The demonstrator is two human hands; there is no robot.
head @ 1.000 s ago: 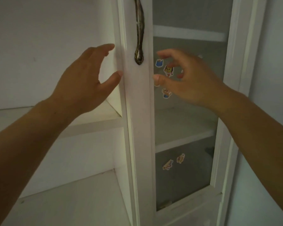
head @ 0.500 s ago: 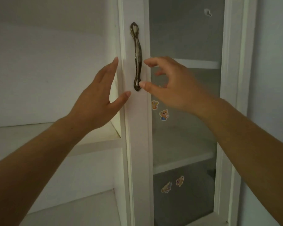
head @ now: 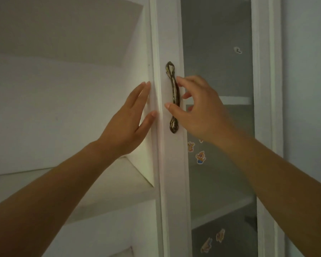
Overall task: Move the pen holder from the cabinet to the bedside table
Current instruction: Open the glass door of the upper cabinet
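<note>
Head view: opening the cabinet (head: 171,182).
My right grip (head: 198,112), unclenched, cups the handle (head: 175,89) to pull; flat left grip (head: 126,127) steadies the frame (head: 154,43).

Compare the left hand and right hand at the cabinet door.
Left hand has straight fingers laid along the edge of the door; right hand has curled fingers. Left hand touches no handle; right hand is at the handle, thumb across its front, firm grip unclear. Both reach up to the same door.
</note>
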